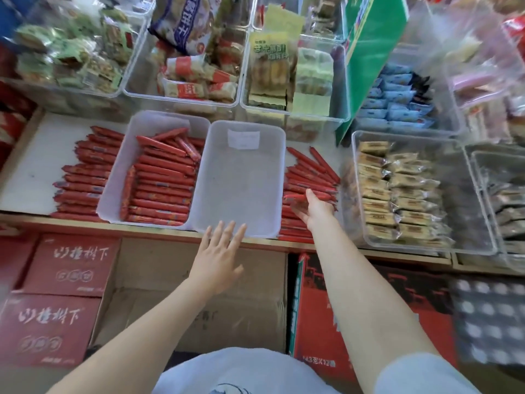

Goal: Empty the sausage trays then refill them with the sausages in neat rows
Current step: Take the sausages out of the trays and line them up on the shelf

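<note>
Left hand (220, 255): arm extended, fingers straight and spread, palm down, fingertips at near rim of empty tray (241, 180), holding nothing. Right hand (315, 207): arm reaching forward onto loose sausage pile (309, 180) right of that tray; grip blurred, can't tell. Left tray (153, 166) holds rowed sausages; more sausages (85, 177) on the shelf (31, 169) to its left.

A pale shelf (31, 169) spans mid-frame. On it lie loose red sausages (85, 177) at left, two frosted trays (159, 172) centre, more sausages (309, 177) right, clear snack bins (420, 191) further right.
</note>
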Available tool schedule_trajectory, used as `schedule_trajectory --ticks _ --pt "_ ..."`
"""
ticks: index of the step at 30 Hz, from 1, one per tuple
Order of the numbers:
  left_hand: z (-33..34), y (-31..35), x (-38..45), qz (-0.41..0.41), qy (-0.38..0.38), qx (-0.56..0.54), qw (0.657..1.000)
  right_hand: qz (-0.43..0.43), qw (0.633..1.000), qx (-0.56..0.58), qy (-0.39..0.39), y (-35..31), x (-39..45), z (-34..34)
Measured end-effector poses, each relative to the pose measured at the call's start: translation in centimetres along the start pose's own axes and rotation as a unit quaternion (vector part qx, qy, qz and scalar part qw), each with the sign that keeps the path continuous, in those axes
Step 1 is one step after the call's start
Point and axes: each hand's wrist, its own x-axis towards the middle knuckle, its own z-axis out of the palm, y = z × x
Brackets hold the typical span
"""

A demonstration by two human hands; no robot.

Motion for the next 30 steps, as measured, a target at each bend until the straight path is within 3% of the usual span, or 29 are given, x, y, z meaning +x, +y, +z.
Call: schedule_trajectory --ticks 4,7,11,14,19,23,25,27,30 --pt "-0.7 -0.1 0.2 0.001 -0.035 0.000 0.999 0.016 0.993 -0.105 0.044 0.8 0.1 -0.1" --pt "-0.8 -0.7 0.3 0.021 -0.035 -0.025 0.999 0.005 0.995 -0.087 0.039 1.1 -1.0 -0.1" --pt "-0.8 -3.8 -1.4 0.044 0.047 -0.084 0.994 -0.064 0.993 -0.070 0.065 1.7 -4.0 1.5" --pt "-0.8 -9.3 -3.8 -0.001 0.111 -0.096 0.989 -0.185 0.973 -0.107 0.086 3.4 -7.7 4.3" --pt "-1.2 -20.7 -6.7 -0.090 0.125 -0.069 0.986 -0.329 0.900 -0.282 -0.043 10.0 -14.8 13.2" --pt "-1.4 -26.3 -8.1 -0.048 0.036 -0.027 0.998 -0.315 0.813 -0.461 -0.166 15.6 -16.5 20.2" --pt "-1.7 -27.2 -8.2 -0.024 0.014 -0.010 1.000 -0.277 0.762 -0.562 -0.163 17.2 -15.8 22.3" --pt "-2.0 -27.6 -8.2 -0.021 0.006 -0.004 1.000 -0.244 0.704 -0.660 -0.103 17.9 -14.9 23.8" --pt "-1.9 -27.7 -8.2 -0.026 0.003 0.006 1.000 -0.151 0.691 -0.706 -0.034 18.1 -13.8 25.7"
